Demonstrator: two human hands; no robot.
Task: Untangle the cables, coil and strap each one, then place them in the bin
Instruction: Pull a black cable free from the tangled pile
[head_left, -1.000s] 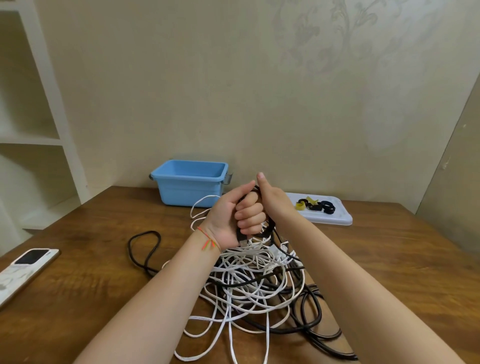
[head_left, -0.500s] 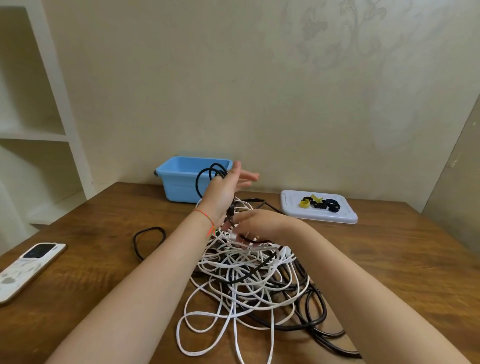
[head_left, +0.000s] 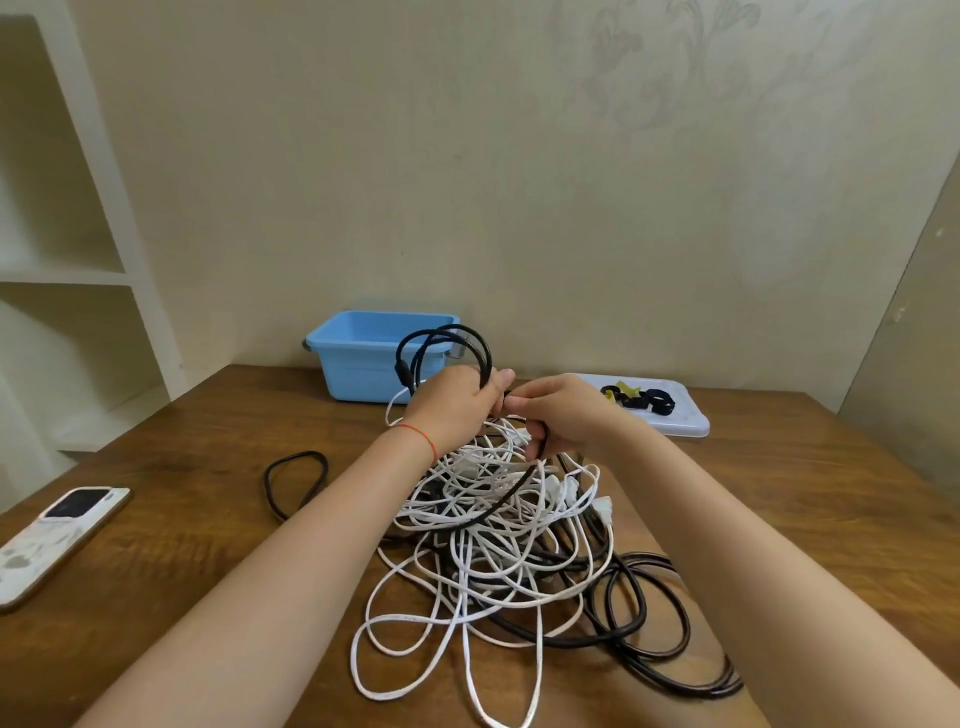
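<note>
Both hands meet above the far end of the cable tangle (head_left: 498, 530), the left hand (head_left: 457, 405) just left of the right hand (head_left: 561, 415). A cable loop (head_left: 441, 353) rises from the left hand, in front of the bin (head_left: 363, 358), which stands behind that hand. The tray (head_left: 685, 423) with straps (head_left: 639, 397) lies behind and right of the right hand. A phone (head_left: 57, 535) lies far left, on the table (head_left: 182, 467).

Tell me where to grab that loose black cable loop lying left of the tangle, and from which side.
Take the black loop at its far rounded end, from above. It lies flat on the table, apart from the white cables, so that end is likely free. Its near end runs under the left forearm, and both the left hand and right hand are busy.
</note>
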